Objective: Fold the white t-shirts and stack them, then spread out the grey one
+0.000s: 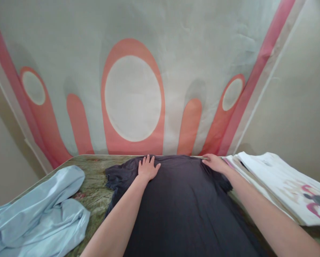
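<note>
A dark T-shirt (pixel 178 207) lies spread out on the table, its collar end at the far edge and its short sleeves to either side. My left hand (pixel 147 168) rests flat on its left shoulder area, fingers spread. At the right shoulder, by the table's far edge, my right hand (pixel 215 163) has its fingers closed on the shirt's fabric. The right sleeve is partly covered by my right forearm. The shirt's lower end runs out of view at the bottom.
A crumpled light blue garment (pixel 42 214) lies on the left of the wood-patterned tabletop (pixel 95 175). On the right is a stack of folded clothes, topped by a white T-shirt (pixel 278 175) with a printed design. A backdrop (pixel 133 96) with orange-red shapes rises behind the table.
</note>
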`<action>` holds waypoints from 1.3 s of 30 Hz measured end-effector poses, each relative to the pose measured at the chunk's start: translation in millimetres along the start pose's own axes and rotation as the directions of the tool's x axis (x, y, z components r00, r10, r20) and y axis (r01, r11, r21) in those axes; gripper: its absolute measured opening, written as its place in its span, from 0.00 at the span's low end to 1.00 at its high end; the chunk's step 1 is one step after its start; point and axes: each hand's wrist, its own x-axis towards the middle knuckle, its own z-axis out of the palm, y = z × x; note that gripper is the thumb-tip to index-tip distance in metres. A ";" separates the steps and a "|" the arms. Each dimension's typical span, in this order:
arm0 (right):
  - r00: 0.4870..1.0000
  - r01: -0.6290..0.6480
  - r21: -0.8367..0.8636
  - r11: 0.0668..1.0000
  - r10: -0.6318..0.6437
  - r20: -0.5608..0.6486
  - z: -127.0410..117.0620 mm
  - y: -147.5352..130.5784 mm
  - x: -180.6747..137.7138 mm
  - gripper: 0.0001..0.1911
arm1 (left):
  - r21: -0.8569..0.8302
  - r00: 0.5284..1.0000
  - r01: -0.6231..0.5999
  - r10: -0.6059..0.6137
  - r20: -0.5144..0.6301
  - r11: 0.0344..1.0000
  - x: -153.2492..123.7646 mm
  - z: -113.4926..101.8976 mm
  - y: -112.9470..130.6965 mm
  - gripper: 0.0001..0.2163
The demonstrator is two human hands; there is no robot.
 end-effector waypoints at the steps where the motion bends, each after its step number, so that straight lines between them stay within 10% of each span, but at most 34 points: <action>1: 1.000 -0.026 -0.005 1.000 0.026 -0.004 -9.3 8.5 -6.0 0.16 | 0.004 1.000 -0.009 0.009 0.003 1.000 -1.1 -3.9 5.4 0.30; 6: 0.995 -0.098 -0.028 0.995 0.097 -0.027 -27.2 38.2 -25.8 0.11 | -0.069 0.960 -0.265 0.270 0.080 0.962 -22.3 -25.1 53.9 0.28; 12: 0.994 -0.109 -0.168 0.980 0.106 -0.026 -12.1 54.8 -19.1 0.13 | -0.236 0.766 -0.604 0.636 0.090 0.761 -68.7 -24.7 108.8 0.29; 30: 0.982 -0.181 -0.272 0.945 0.159 -0.103 -55.7 68.8 -40.2 0.12 | -0.241 0.741 -0.607 0.649 0.175 0.758 -75.9 -38.8 127.6 0.28; 39: 0.829 -0.520 0.130 0.844 0.462 0.315 -50.1 62.1 -92.5 0.19 | -0.273 0.661 -0.693 0.739 0.130 0.667 -93.8 -20.5 197.9 0.33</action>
